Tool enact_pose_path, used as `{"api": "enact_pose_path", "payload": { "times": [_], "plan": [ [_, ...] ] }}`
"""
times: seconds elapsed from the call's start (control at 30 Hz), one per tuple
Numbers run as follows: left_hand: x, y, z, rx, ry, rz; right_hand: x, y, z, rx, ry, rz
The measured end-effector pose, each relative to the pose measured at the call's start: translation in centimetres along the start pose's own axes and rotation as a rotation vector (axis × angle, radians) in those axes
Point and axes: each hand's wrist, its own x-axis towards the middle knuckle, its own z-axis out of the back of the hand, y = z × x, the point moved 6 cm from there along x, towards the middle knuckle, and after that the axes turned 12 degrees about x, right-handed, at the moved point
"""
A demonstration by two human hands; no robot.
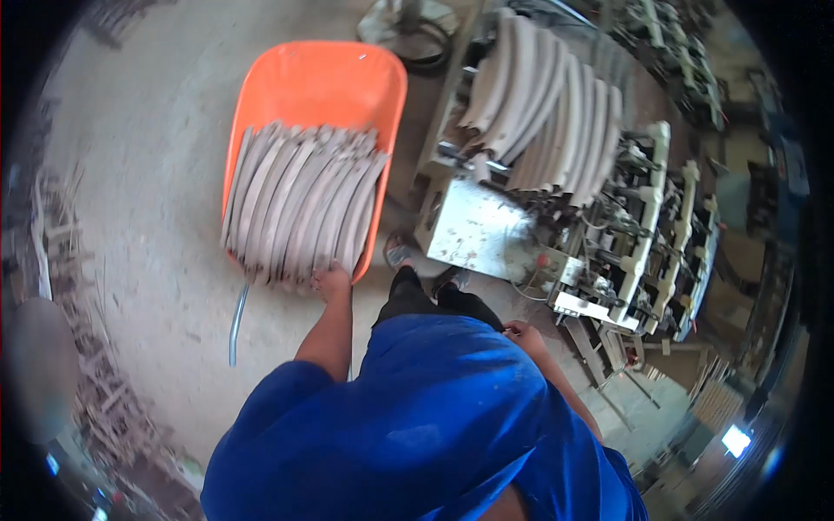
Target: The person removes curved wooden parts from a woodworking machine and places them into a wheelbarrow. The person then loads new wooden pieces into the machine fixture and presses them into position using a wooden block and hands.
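An orange wheelbarrow tray (317,78) holds a row of long, curved wooden pieces (304,200) lying side by side. At their near ends, by the tray's lower right edge, is my left hand (331,282). Its fingers are closed around the end of one piece, though blur softens the grip. My right hand (523,335) hangs low beside my right thigh, near the machine. Its fingers look curled together, and whatever may be inside them is hidden.
More curved wooden pieces (556,104) lie on a machine table at right. A metal plate (478,221) and a row of clamps (647,217) adjoin it. One wheelbarrow handle (236,326) juts toward me. Scrap wood (113,382) lines the left floor. A sack (404,26) stands behind.
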Motion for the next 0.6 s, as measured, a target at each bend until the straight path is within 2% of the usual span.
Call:
{"api": "enact_pose_path", "payload": {
  "times": [0.07,0.13,0.23,0.3,0.43,0.57,0.6],
  "plan": [
    [-3.2,-6.0,1.3,0.133,-0.105,-0.290,-0.1,-0.8,0.4,0.033,-0.056,-0.003],
    [-4.6,-11.8,0.4,0.019,-0.098,-0.540,0.1,-1.8,0.4,0.103,-0.075,0.007],
    [-11.4,-24.0,3.9,-0.110,-0.163,-0.952,0.4,-3.9,0.5,0.128,-0.108,-0.013],
    [-16.5,-31.2,6.0,-0.188,-0.305,-1.180,0.7,-5.6,0.9,0.127,-0.136,-0.011],
    [-25.8,-41.8,7.8,-0.158,-0.285,-1.378,0.4,-8.5,2.6,0.203,-0.160,-0.033],
    [-33.6,-46.5,6.4,0.012,-0.278,-1.413,1.6,-15.6,2.7,0.327,-0.179,-0.094],
    [-34.9,-47.2,4.7,0.021,-0.206,-1.455,1.7,-17.3,2.7,0.353,-0.175,-0.136]
  ]
}}
